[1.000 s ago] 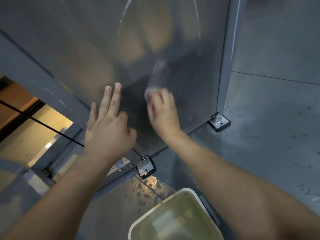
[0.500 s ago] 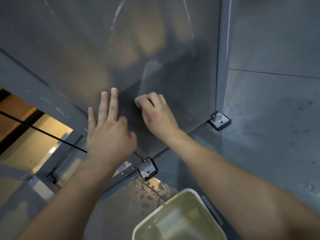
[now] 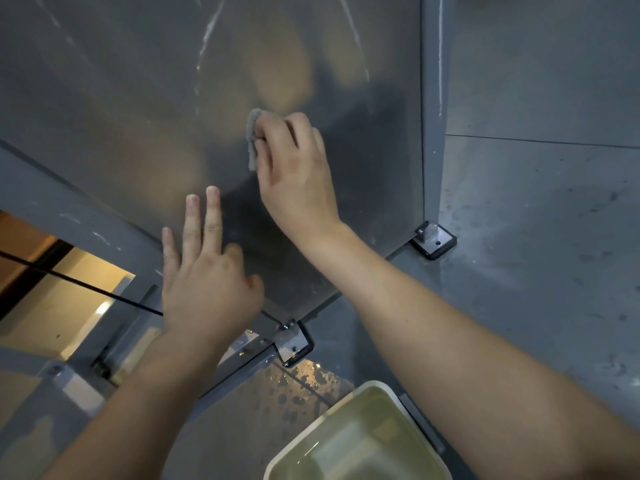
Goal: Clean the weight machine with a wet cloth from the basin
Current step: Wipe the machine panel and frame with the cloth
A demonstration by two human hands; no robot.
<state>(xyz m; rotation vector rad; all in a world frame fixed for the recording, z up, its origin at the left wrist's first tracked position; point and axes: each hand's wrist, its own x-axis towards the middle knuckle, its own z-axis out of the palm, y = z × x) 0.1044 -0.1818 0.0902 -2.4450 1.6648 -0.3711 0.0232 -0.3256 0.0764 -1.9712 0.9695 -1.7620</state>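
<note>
The weight machine's grey translucent shield panel (image 3: 145, 109) fills the upper part of the view, with blurred tan shapes behind it. My right hand (image 3: 294, 171) grips a small grey cloth (image 3: 252, 133) and presses it against the panel near the middle. Below and to the left, my left hand (image 3: 204, 282) lies flat on the panel's lower part with its fingers straight. The white basin (image 3: 349, 407) with yellowish water stands on the floor at the bottom, between my forearms.
A grey upright post (image 3: 431, 116) bounds the panel on the right, bolted to the floor by a metal foot (image 3: 433, 242). Another bracket (image 3: 294, 342) sits at the panel's lower corner. Water drops (image 3: 298, 386) speckle the grey floor beside the basin. A black cable (image 3: 79, 280) crosses at left.
My right hand has moved the cloth upward along the panel from beside the left hand's fingertips. The left hand has stayed pressed in place.
</note>
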